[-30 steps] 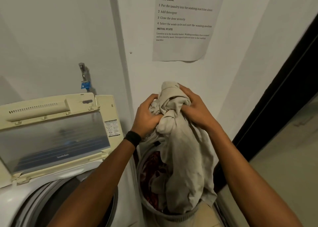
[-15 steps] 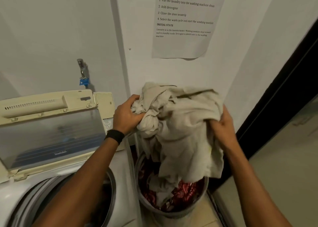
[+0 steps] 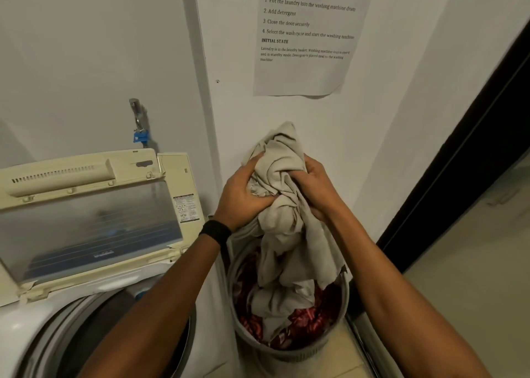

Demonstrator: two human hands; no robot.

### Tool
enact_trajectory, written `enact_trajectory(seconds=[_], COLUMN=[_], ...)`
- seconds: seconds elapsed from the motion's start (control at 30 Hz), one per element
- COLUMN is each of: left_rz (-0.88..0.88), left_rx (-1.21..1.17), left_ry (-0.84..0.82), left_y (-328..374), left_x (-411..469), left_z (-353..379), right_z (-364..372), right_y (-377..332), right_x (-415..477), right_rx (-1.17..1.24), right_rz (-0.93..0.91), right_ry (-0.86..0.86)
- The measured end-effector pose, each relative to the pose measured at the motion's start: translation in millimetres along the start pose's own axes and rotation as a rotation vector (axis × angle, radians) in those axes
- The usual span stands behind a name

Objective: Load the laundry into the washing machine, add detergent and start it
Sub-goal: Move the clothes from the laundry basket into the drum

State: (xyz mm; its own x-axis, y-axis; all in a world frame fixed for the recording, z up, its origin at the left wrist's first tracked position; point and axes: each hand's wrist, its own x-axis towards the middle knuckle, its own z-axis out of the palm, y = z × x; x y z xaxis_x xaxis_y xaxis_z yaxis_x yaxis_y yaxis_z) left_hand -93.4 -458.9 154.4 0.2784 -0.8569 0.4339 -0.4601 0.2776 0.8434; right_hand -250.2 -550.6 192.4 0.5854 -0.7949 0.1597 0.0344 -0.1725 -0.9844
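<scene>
A beige cloth [image 3: 286,228] is bunched up above the grey laundry basket [image 3: 298,352], its lower end still hanging into the basket. My left hand [image 3: 243,197] grips the bunch from the left and my right hand [image 3: 318,188] grips it from the right. Red patterned laundry [image 3: 309,320] lies in the basket under the cloth. The top-loading washing machine [image 3: 25,329] stands at the lower left with its lid [image 3: 91,220] raised and the dark drum [image 3: 94,334] open, partly hidden by my left forearm.
A tap with a blue fitting [image 3: 140,135] sticks out of the wall behind the machine. A printed instruction sheet [image 3: 309,33] hangs on the wall above the basket. A dark door frame [image 3: 459,159] runs down the right side, with pale floor beyond.
The cloth was spread wide between my hands half a second ago; now both hands have come together and gathered it into a tight bunch above the basket.
</scene>
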Motion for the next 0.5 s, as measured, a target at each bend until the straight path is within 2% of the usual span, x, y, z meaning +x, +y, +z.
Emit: enact_trajectory(seconds=[0.1, 0.2, 0.3, 0.37, 0.43, 0.5], left_rz=[0.03, 0.05, 0.06, 0.079, 0.07, 0.055], left_rx=[0.014, -0.066, -0.103, -0.053, -0.061, -0.112], left_ry=[0.081, 0.145, 0.174, 0.156, 0.168, 0.199], left_y=[3.9, 9.5, 20.2, 25.2, 28.1, 28.8], left_x=[3.9, 10.0, 19.7, 22.3, 21.0, 20.5], left_z=[-6.5, -17.8, -19.9, -12.6, -5.2, -6.3], right_z=[-19.7, -38.7, -30.5, -17.1, -6.0, -2.9], right_y=[2.7, 23.4, 79.1, 109.6, 120.0, 117.9], right_x=[-6.2, -25.1, -44.5, -51.8, -55.7, -56.2], right_rx=[-0.11, -0.205, -0.134, -0.216, -0.219, -0.042], right_rz=[-0.081, -0.118, 0.176, 0.352, 0.39, 0.383], right_ry=[-0.076, 0.049, 0.1, -0.063, -0.201, -0.235])
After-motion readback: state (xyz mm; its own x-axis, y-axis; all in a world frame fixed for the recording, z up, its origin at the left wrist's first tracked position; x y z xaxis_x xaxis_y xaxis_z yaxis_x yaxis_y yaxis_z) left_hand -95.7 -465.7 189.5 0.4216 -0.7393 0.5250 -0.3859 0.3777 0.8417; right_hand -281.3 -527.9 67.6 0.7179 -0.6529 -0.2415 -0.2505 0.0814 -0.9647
